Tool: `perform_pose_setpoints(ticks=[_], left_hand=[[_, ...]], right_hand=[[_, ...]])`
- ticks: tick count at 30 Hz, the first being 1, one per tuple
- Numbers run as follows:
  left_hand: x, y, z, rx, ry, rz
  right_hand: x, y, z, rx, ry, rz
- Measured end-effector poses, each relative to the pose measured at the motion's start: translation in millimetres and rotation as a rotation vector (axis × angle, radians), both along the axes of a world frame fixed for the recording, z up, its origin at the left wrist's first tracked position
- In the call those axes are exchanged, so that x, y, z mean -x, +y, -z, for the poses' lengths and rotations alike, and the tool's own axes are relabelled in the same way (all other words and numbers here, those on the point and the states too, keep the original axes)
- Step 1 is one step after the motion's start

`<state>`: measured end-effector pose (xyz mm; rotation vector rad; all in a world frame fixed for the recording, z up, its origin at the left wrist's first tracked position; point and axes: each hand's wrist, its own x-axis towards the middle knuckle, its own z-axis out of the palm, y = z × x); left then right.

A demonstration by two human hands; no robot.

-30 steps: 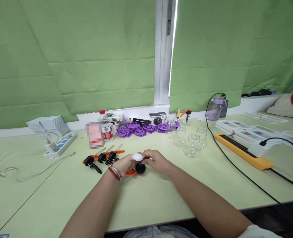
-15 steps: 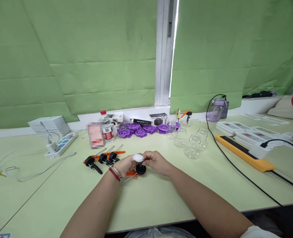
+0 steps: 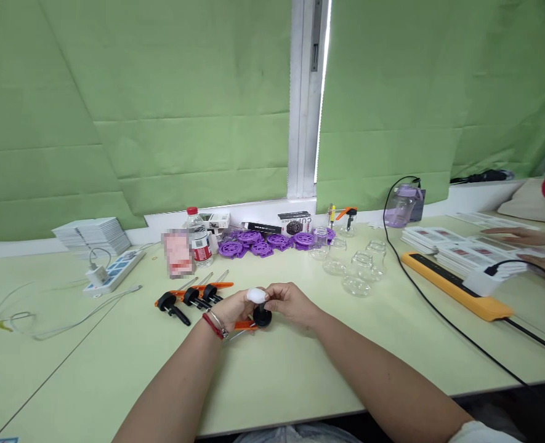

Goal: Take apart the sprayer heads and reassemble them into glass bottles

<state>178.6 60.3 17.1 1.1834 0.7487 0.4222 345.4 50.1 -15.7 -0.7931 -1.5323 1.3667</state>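
Near the front of the table my left hand [image 3: 233, 307] is closed around an orange-and-black trigger spray head [image 3: 263, 316]. Its round black cap faces me, and an orange lever and a thin metal rod stick out under my wrist. At its upper end sits a white rounded piece [image 3: 256, 295], whose exact kind I cannot make out. My right hand [image 3: 290, 303] pinches the black stem just below that piece; its fingertips are partly hidden. To the left lie several similar spray heads [image 3: 191, 296] with black caps, orange levers and metal rods.
Several clear bottles [image 3: 356, 284] stand right of centre, behind my right hand. Purple plastic parts [image 3: 263, 247] and a red-capped water bottle [image 3: 202, 241] line the back. Right is an orange power strip [image 3: 457, 286] with a black cable; another person's hands [image 3: 516, 236] rest on white cards.
My hands stay in nearly the same place, still on the spray head. At the right, another person's hands have reached further in over the white cards.
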Motion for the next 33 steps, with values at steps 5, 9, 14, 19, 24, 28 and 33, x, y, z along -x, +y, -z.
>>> perform_pose_setpoints(ticks=[5,9,14,19,24,28,33], left_hand=[[-0.5,1.2,1.9,0.016,0.002,-0.010],[-0.7,2.7,3.0,0.023,0.008,0.004],[0.5,5.1,5.1,0.018,0.022,0.011],[1.4,6.0,6.2,0.027,0.016,0.011],[2.0,5.7,6.8,0.021,0.008,0.017],[1.5,5.6,6.2,0.019,0.014,0.016],[1.4,5.7,4.7,0.035,0.031,0.004]], right_hand=[[0.9,-0.7,0.2,0.031,0.047,-0.007],[2.0,-1.6,2.1,0.045,0.072,0.017],[1.8,-2.8,3.8,0.021,0.095,0.012],[1.2,-4.2,3.0,0.016,0.090,0.026],[0.8,-4.3,4.0,0.014,0.071,0.040],[0.5,-4.8,3.9,0.007,0.065,0.041],[1.1,-5.7,2.6,0.007,0.079,0.030]])
